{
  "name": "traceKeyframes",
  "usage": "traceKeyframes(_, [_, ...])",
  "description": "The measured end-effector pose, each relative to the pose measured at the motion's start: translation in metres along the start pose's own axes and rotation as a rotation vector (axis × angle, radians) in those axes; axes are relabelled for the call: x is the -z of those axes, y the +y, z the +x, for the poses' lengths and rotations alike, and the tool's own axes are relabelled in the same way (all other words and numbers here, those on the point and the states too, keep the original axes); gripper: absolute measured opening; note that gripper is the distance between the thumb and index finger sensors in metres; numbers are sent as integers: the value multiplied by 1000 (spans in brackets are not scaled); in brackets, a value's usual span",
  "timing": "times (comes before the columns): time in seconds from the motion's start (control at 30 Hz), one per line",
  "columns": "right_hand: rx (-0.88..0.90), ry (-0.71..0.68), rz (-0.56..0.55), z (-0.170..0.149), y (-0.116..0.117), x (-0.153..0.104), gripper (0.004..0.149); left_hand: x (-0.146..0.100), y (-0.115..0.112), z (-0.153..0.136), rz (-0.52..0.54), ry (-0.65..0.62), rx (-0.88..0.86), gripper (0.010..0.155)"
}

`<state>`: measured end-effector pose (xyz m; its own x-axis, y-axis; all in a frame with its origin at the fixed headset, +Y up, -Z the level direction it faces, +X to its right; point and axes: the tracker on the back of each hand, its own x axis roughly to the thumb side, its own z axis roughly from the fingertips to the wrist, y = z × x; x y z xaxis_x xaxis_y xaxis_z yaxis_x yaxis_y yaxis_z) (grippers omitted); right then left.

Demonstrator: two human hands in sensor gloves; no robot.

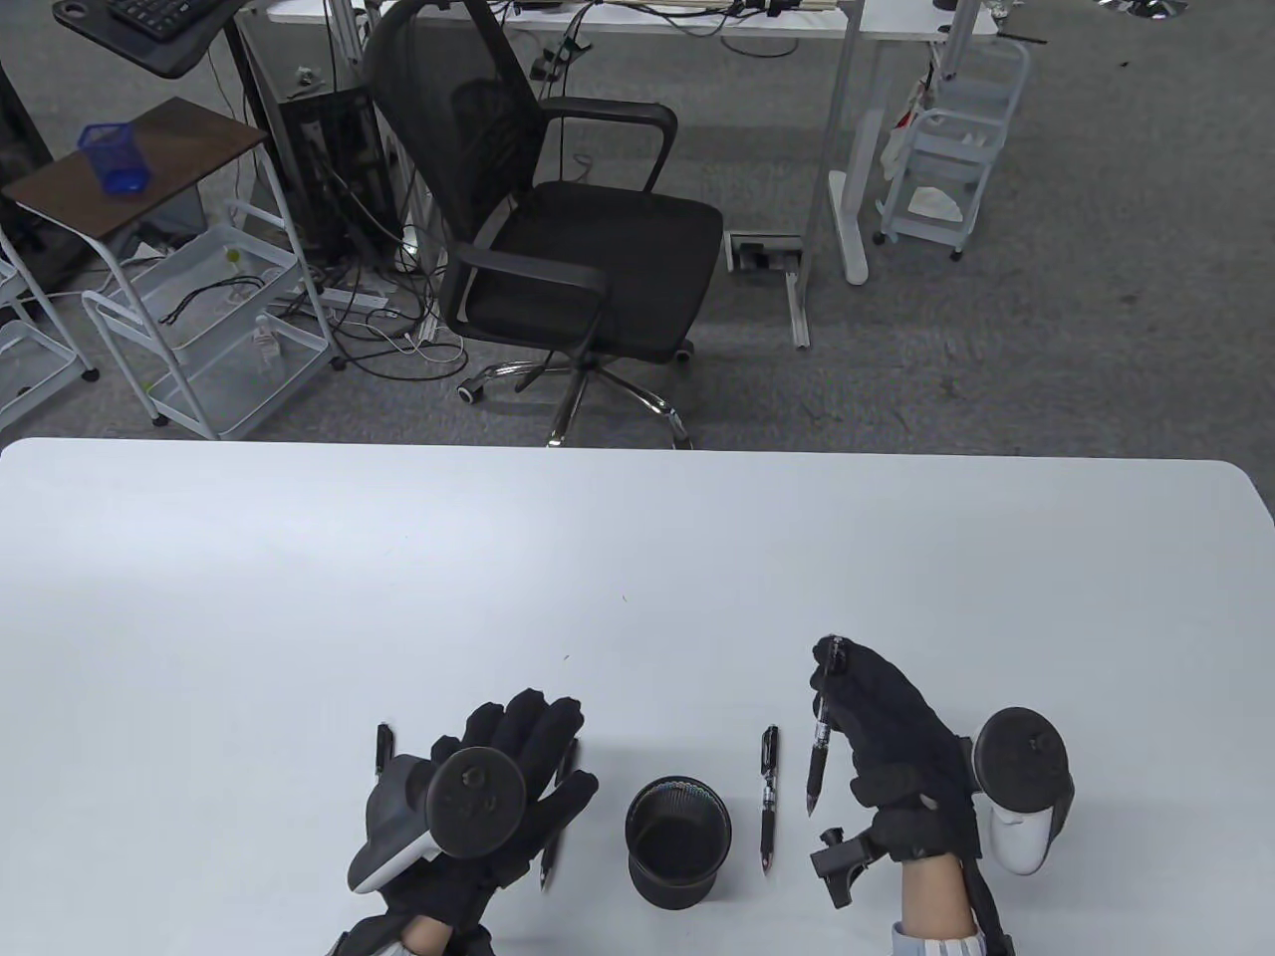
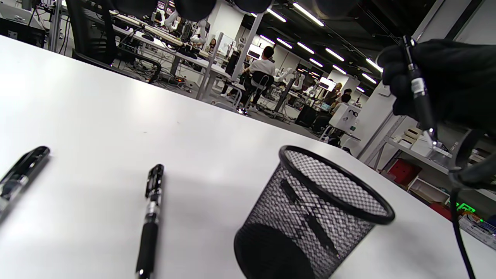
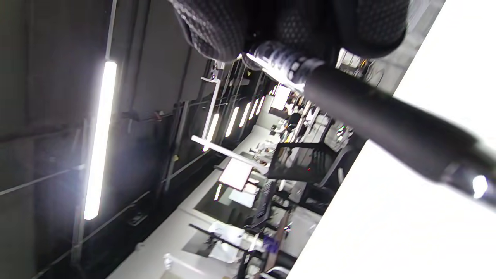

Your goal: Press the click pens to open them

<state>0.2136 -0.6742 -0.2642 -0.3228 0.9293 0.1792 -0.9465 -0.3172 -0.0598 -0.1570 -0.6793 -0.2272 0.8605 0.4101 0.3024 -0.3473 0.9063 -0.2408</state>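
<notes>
Right hand point(image 1: 892, 742) is gripping a click pen point(image 1: 823, 732), fingers curled round the barrel, holding it clear of the counter point(image 1: 637, 558). Pen is standing roughly upright, button end up at the fingertips, writing end pointing down toward the person. In the left wrist view the same held pen point(image 2: 418, 93) is showing its metal tip at the lower end; whether the tip is fully extended, cannot tell.

Left hand point(image 1: 498, 787) is lying flat and spread, fingers straight, palm down on the counter, gripping nothing. A second pen point(image 1: 555, 817) is lying partly under its fingers, running toward the near edge. A third pen point(image 1: 383, 749) is lying just outside the left hand, on its far-left side, mostly hidden by the tracker.

Between the two hands: a black mesh pen cup point(image 1: 678, 841), upright, mouth open, nothing visible inside. Just right of the cup, between it and the right hand, a fourth pen point(image 1: 769, 797) is lying flat, lengthwise away from the person, apart from both cup and hand.

Hands are sitting near the counter's near edge. Beyond the fingertips the counter is running wide and bare to its far edge, and out to both side edges. Past the far edge, an office chair point(image 1: 558, 229) is standing on the floor.
</notes>
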Motion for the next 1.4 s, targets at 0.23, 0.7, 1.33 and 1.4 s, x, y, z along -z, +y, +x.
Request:
traceKeyframes(0.23, [-174, 90, -5, -14, 2, 5, 52, 0, 0, 0, 0, 0, 0, 66])
traceKeyframes(0.7, [-293, 276, 47, -64, 18, 13, 55, 0, 0, 0, 0, 0, 0, 66])
traceKeyframes(1.33, [-490, 423, 102, -108, 33, 13, 60, 1, -2, 2, -15, 1, 7, 66])
traceKeyframes(1.4, [-508, 427, 105, -110, 34, 13, 60, 1, -2, 2, -15, 1, 7, 66])
